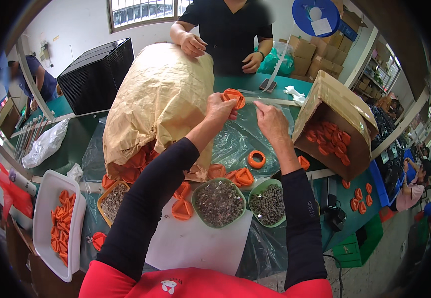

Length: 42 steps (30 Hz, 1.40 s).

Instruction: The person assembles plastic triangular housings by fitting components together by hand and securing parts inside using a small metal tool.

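My left hand (219, 110) is closed on an orange round plastic part (234, 97), raised over the middle of the table. Just right of it is my right hand (273, 121), its forefinger stretched toward the part and apart from it. I see nothing in the right hand; its other fingers are partly hidden. Below lies an orange ring (256, 159) on clear plastic sheeting. More orange parts (244, 177) lie beside two green bowls of small metallic-looking pieces, the larger bowl (219, 203) and the smaller bowl (268, 202).
A large tan sack (168, 89) spills orange parts at left. A tilted cardboard box (344, 102) of orange parts stands right. A white tub (79, 213) and a yellow bowl (101, 202) are near left. Across the table stands a person (228, 35) in black.
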Motion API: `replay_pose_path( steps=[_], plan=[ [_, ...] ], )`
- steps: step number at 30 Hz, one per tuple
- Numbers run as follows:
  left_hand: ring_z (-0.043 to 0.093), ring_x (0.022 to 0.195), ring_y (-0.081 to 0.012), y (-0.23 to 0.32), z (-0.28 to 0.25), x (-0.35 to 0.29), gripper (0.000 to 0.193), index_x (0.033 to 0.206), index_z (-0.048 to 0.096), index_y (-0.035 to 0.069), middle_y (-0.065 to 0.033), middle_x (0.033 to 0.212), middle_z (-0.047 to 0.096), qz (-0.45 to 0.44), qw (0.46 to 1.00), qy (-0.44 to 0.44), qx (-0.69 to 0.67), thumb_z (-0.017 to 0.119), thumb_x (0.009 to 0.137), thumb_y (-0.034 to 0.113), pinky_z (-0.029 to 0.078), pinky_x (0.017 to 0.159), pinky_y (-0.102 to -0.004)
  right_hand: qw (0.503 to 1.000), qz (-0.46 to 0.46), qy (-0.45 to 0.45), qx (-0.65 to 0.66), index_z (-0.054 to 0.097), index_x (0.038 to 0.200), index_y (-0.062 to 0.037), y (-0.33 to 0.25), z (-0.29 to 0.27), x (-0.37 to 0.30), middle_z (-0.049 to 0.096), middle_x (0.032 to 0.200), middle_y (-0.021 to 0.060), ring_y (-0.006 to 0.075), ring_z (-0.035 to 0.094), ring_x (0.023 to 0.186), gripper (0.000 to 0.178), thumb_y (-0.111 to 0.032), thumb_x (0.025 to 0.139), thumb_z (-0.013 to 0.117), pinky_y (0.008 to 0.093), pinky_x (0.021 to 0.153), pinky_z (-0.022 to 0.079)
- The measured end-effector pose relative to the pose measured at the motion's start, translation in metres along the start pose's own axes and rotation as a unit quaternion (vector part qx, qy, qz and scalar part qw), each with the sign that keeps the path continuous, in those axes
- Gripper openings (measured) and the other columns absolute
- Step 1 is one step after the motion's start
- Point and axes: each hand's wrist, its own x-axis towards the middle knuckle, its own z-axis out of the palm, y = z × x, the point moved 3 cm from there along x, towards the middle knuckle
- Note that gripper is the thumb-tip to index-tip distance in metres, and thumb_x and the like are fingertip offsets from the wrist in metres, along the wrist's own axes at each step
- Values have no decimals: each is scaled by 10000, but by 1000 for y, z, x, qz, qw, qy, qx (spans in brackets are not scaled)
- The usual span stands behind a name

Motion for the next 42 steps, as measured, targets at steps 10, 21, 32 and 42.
replay_pose_path(
  steps=[10, 21, 32, 42],
  plan=[
    [584, 510, -124, -9, 11, 1, 231, 950, 559, -35, -91, 716, 617, -12, 1000, -11, -6, 635, 799, 122, 490, 431, -225, 999, -14, -18, -35, 640, 1081, -157, 3, 10, 0, 647, 862, 147, 321, 633, 791, 248, -210, 879, 507, 418, 681, 513],
    [590, 521, -132, -14, 4, 12, 217, 897, 591, -18, -87, 721, 624, -28, 999, -21, -2, 658, 772, 145, 488, 447, -235, 980, 12, -83, 180, 644, 1057, -92, -32, -11, -30, 639, 833, 200, 349, 627, 811, 244, -182, 866, 521, 413, 698, 498],
    [622, 687, -229, -14, 8, -4, 516, 1109, 424, -92, -164, 953, 518, -116, 985, 16, -125, 582, 854, 327, 529, 543, -313, 963, 74, -91, 242, 618, 1101, -81, -52, -32, -60, 637, 845, 194, 326, 638, 800, 265, -175, 867, 534, 375, 684, 499],
    [530, 615, -60, -21, -27, -160, 213, 1050, 541, -35, -36, 823, 581, 53, 996, -29, -58, 507, 900, 112, 432, 503, -191, 774, 206, -103, 590, 555, 1160, 15, -92, 6, -109, 522, 691, -16, 19, 431, 487, 285, -134, 922, 502, 167, 396, 347]
  ],
)
